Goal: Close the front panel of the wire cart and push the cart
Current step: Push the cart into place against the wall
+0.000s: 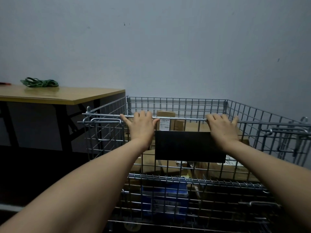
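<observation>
A wire mesh cart [269, 115] stands in front of me against a grey wall. Its front panel [181, 118] is upright, with a black plate [190, 146] fixed to its middle. My left hand [141, 126] rests over the panel's top bar left of the plate, fingers curled over the bar. My right hand [223, 128] grips the same bar right of the plate. Cardboard boxes [165, 113] and a blue package [165, 193] lie inside the cart.
A wooden table [67, 95] with dark legs stands close to the cart's left side, with a green coil of cord [39, 82] on it. Latch hooks [104, 121] stick out at the panel's left end and at its right end. The wall is right behind the cart.
</observation>
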